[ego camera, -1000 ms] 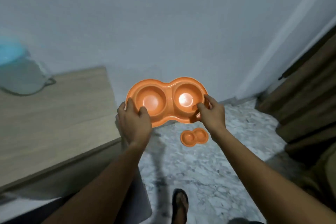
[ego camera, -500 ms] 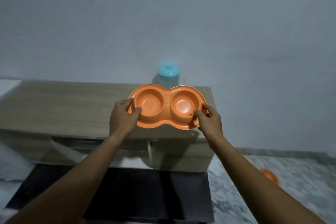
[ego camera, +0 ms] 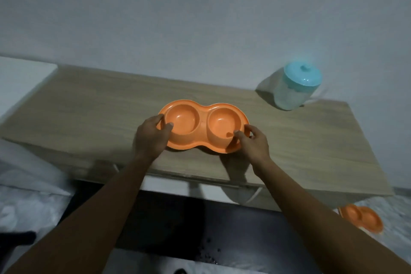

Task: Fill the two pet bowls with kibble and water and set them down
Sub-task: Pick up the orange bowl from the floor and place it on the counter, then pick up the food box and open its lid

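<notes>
Dim room, plain grey wall [ego camera: 200, 18] behind a low wooden cabinet top [ego camera: 89, 104]. On that top, near the middle toward the front edge, sat the orange double pet bowl [ego camera: 203, 127], level, with a shadow under its near edge. Whether it rested fully on the wood or was held just above it could not be told.

The left hand [ego camera: 151, 138] clamped the bowl's left end, thumb hooked over the rim into the left well. The right hand [ego camera: 253, 142] gripped the right end, thumb on the rim by the right well. Hands were apart, one on each end.

Both wells looked empty and dry: no kibble, no water visible. A second orange double bowl [ego camera: 361, 221] lay on the marble floor [ego camera: 395, 204] at lower right, well apart from the cabinet; blurred, contents unclear, looked empty.

A clear lidded jar with a teal lid [ego camera: 293, 89] stood at the back right of the top, well apart from the held bowl. Contents looked pale; could not tell if kibble or water.

Judgement: task was at an early stage. Nothing filled yet. Left to do: put kibble and water in both bowls, then set them down, probably on the floor.

Bowl looked like one-piece moulded plastic, glossy, figure-eight outline, wide flared rim, two round shallow wells. Likely light and rigid, easy to carry by the ends, and prone to slopping once water is in.
</notes>
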`<state>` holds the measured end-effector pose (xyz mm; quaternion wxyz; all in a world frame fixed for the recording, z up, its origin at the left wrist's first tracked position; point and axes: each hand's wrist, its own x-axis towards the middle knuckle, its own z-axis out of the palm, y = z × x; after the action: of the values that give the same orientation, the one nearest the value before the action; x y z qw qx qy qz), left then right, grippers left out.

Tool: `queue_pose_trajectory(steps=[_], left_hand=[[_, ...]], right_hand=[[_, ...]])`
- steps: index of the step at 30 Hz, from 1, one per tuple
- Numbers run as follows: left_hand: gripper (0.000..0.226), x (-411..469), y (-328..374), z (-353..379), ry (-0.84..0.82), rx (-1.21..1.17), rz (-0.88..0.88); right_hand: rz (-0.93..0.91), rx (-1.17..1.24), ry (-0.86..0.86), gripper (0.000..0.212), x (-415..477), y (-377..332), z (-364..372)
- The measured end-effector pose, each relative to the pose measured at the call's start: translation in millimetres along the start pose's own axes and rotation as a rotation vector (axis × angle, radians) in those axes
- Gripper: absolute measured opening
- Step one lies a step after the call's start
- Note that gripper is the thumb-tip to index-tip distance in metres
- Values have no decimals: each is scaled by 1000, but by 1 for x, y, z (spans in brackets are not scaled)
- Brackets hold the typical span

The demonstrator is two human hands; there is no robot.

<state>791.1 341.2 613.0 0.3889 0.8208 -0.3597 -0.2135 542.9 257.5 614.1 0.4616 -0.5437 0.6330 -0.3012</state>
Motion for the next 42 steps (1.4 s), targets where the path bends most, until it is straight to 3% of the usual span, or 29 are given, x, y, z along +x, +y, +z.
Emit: queue_pose_trajectory(steps=[4, 16, 20, 26, 30, 36, 42], left_hand=[[50, 53, -27, 1, -39, 39, 26], [67, 76, -60, 0, -128, 103, 94], [57, 33, -73, -5, -27, 103, 170], [43, -69, -123, -25, 169, 121, 232], [38, -110, -160, -35, 32, 236, 150], [38, -113, -196, -20, -86, 100, -38], [53, -26, -240, 29, -89, -93, -177]], right_hand=[[49, -42, 27, 58, 29, -8, 45], [32, -175, 57, 58, 29, 3, 81], [-20, -213, 42, 60, -8, 15, 81], [-177, -141, -75, 27, -105, 50, 95], [-211, -183, -172, 22, -144, 86, 117], [-13, -169, -231, 28, -141, 128, 161], [24, -84, -76, 28, -68, 161, 234]])
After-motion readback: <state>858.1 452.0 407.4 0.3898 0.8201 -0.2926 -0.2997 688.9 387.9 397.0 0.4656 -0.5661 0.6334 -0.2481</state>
